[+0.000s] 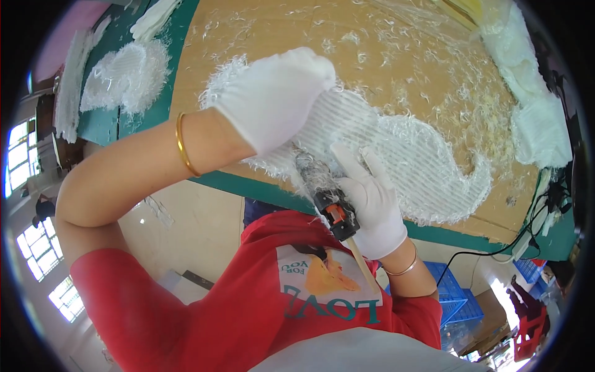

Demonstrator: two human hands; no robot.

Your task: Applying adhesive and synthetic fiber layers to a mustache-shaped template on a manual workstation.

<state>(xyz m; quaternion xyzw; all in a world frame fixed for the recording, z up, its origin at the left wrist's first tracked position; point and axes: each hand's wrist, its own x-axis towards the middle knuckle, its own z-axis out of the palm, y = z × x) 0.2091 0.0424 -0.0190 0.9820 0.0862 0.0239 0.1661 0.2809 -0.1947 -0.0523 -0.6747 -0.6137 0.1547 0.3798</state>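
Note:
A white, striped, shaggy-edged fabric piece with a curled tail lies on a brown cardboard sheet. My left hand, in a white glove, is bent into a fist over its left part; the fingertips are turned away and what they hold is hidden. My right hand, also gloved, grips a black hot glue gun with an orange part, its handle hidden. Whitish fibres cover the gun's front end, which points at the fabric's near edge. A pale glue stick sticks out of its back, toward my red shirt.
Loose white fibres are scattered over the cardboard. Another shaggy white piece lies on the green table at the left. White material is heaped at the right edge, near black cables. Blue crates stand below the table.

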